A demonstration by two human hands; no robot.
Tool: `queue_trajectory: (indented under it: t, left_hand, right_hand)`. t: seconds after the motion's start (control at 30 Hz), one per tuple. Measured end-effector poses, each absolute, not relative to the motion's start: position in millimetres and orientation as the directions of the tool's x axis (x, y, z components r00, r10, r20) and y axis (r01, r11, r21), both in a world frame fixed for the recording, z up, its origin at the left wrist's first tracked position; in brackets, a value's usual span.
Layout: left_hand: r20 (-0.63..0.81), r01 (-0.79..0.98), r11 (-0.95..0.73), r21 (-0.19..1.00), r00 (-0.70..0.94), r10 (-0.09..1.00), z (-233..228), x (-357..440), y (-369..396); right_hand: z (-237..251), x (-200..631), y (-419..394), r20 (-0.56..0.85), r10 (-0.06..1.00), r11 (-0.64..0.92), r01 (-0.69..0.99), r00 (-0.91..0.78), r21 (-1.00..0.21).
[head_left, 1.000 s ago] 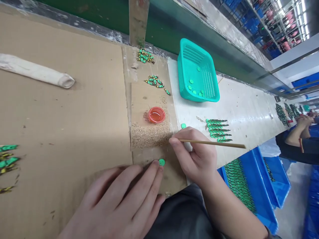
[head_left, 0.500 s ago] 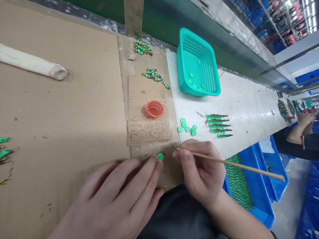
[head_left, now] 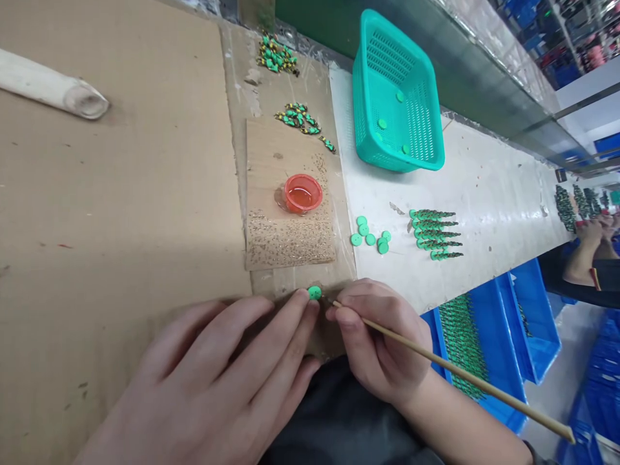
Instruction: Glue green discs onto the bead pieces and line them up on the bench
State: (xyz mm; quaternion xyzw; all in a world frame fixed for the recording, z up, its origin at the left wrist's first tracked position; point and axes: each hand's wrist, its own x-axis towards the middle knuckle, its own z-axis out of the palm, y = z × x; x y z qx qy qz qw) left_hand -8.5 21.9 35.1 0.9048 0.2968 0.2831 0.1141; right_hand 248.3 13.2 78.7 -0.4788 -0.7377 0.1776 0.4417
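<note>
My left hand (head_left: 217, 381) lies flat on the brown cardboard (head_left: 121, 213), its fingertips touching a small green disc (head_left: 314, 292) and pinning it down. My right hand (head_left: 378, 339) pinches a thin wooden stick (head_left: 450, 369), whose tip points at the disc from the right, a short gap away. Just beyond, a red cap holding liquid (head_left: 303, 192) sits on a cardboard piece strewn with tiny gold beads (head_left: 289, 237).
Several loose green discs (head_left: 371, 236) and a row of green cone pieces (head_left: 436, 234) lie on the white surface. A teal basket (head_left: 394, 97) holds a few discs. Blue bins (head_left: 484, 349) stand at the right. Another person's arm (head_left: 586, 258) shows far right. A rolled cloth (head_left: 48, 87) lies far left.
My right hand has swung the stick's tip from the bead patch down toward the green disc, the far end dropping lower right. The loose discs came into view. My left hand stayed.
</note>
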Motion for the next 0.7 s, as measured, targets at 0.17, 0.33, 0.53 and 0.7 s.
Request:
queue_trajectory:
  t: [0.17, 0.33, 0.53, 0.7]
  left_hand:
    - [0.452, 0.487, -0.784, 0.386, 0.641, 0.620, 33.9, -8.4, 20.3]
    - [0.454, 0.471, -0.792, 0.387, 0.651, 0.609, 31.5, -10.0, 19.9]
    - [0.450, 0.465, -0.797, 0.384, 0.660, 0.602, 29.6, -10.4, 19.0]
    - [0.451, 0.466, -0.798, 0.383, 0.660, 0.601, 29.3, -11.0, 18.9]
  right_hand:
    - [78.8, 247.8, 14.1, 0.481, 0.864, 0.480, 0.536, -0.151, -0.694]
    - [77.6, 247.4, 15.1, 0.476, 0.866, 0.476, 0.548, -0.155, -0.687]
    - [78.0, 247.3, 13.6, 0.457, 0.873, 0.464, 0.586, -0.173, -0.664]
    - [80.7, 247.2, 16.6, 0.502, 0.828, 0.531, 0.641, -0.252, -0.554]
